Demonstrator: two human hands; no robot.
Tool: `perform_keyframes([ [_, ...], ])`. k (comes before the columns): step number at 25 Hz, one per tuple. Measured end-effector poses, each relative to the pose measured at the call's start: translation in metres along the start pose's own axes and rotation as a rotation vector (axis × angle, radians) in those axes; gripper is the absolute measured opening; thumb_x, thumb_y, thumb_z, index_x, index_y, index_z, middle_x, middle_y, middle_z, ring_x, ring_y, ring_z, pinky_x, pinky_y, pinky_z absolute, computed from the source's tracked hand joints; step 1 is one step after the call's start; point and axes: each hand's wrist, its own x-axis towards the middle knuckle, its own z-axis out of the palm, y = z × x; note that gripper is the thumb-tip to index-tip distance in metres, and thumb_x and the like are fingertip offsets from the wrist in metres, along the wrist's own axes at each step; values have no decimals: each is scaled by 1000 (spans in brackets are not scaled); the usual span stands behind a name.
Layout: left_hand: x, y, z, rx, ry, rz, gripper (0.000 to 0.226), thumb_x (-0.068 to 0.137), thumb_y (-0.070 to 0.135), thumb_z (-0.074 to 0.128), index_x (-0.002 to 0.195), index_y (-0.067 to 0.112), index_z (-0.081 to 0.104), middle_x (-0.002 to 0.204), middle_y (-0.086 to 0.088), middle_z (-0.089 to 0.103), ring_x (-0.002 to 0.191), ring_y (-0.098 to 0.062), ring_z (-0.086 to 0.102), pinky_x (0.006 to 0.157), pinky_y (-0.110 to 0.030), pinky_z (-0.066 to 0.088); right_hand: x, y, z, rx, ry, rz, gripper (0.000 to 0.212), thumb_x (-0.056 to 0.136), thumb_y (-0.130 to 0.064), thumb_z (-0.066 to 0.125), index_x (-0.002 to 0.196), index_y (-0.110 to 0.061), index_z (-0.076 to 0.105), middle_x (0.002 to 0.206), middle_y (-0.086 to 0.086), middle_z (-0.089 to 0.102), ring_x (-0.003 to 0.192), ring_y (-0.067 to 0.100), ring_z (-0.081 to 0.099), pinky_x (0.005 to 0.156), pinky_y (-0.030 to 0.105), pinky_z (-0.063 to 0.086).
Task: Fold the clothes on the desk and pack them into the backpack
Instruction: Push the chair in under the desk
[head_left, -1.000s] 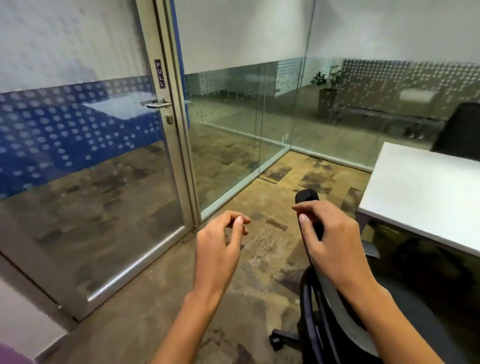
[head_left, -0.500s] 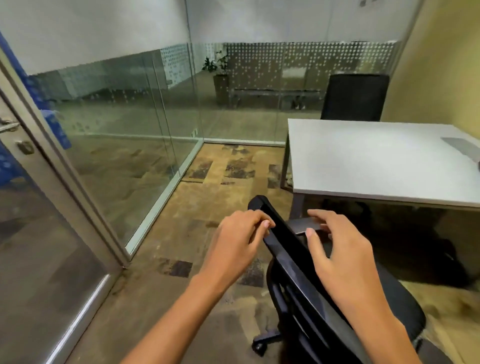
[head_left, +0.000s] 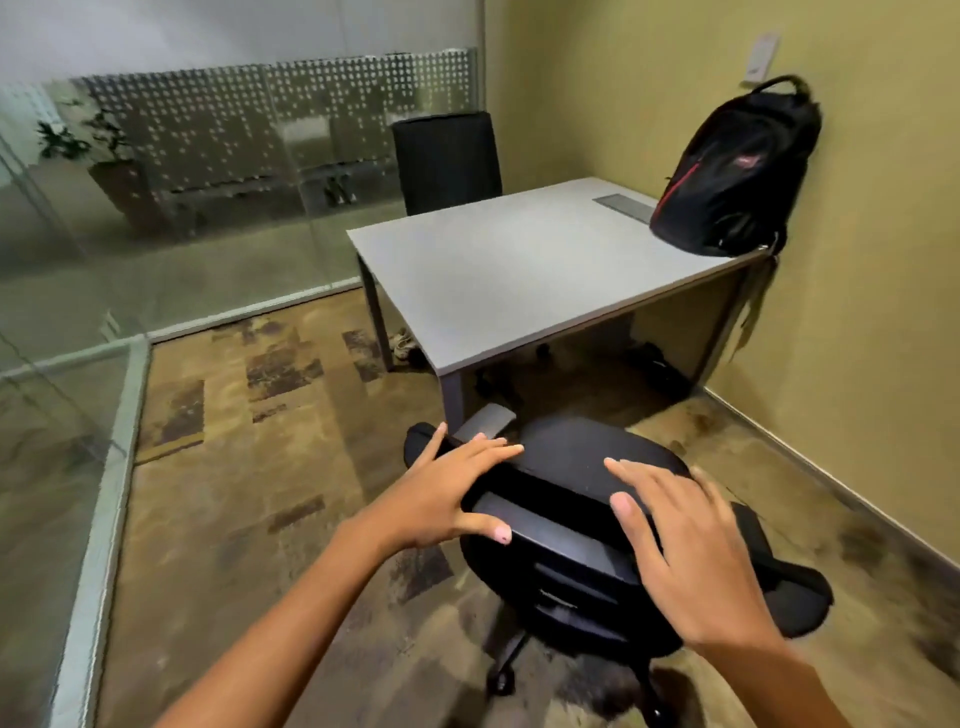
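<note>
Backpack (head_left: 732, 171) stands at the counter's (head_left: 498, 280) far right corner, against the wall. Left grip (head_left: 441, 499) and right grip (head_left: 691, 561), fingers spread, rest on the black chair's (head_left: 571, 452) backrest.

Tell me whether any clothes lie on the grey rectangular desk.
No: the grey rectangular desk carries only a black backpack with red trim, leaning against the yellow wall.

Single head-worn view, looking forward and down over a near office chair (head_left: 587, 525) toward the desk's (head_left: 498, 280) near left corner
</note>
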Motion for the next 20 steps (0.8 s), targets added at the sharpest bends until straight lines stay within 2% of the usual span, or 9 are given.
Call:
perform_keyframes([
  [4,10,-25,-14,124,-123,158,85,78,76,38,150,38,17,158,14,19,145,-1,10,118,-40,-7,-10,-8,25,-202,-130,211,70,89,-73,-2,149,-46,24,151,-17,36,139,11,33,114,38,27],
  [6,16,-30,-17,195,-127,206,86,76,81,32,150,38,21,156,15,25,144,-3,17,118,-38,1,-11,-12,28,-325,-174,263,74,83,-75,-10,148,-51,18,147,-18,42,133,16,43,106,38,34],
  [8,18,-34,-13,263,-66,255,84,76,85,28,147,39,28,150,15,37,138,-5,31,115,-36,16,-11,-17,28,-391,-165,282,81,79,-76,-15,144,-53,27,126,-16,59,115,16,55,93,37,39],
  [11,16,-37,-8,290,23,300,81,76,88,25,139,40,40,135,17,52,122,-8,50,98,-31,33,-16,-20,31,-405,-88,281,85,80,-78,-14,133,-50,45,103,-13,66,99,17,61,82,36,41],
  [16,10,-40,-3,279,70,359,81,76,89,20,134,40,47,128,19,57,113,-7,55,92,-29,36,-28,-22,41,-395,-2,286,82,85,-79,-6,116,-43,60,88,-10,64,84,17,63,73,34,40],
  [20,2,-41,2,265,117,390,77,77,89,24,130,40,50,125,19,59,112,-7,57,92,-29,38,-37,-28,43,-404,40,260,79,88,-79,6,109,-35,67,80,-5,62,72,21,62,64,30,36],
])
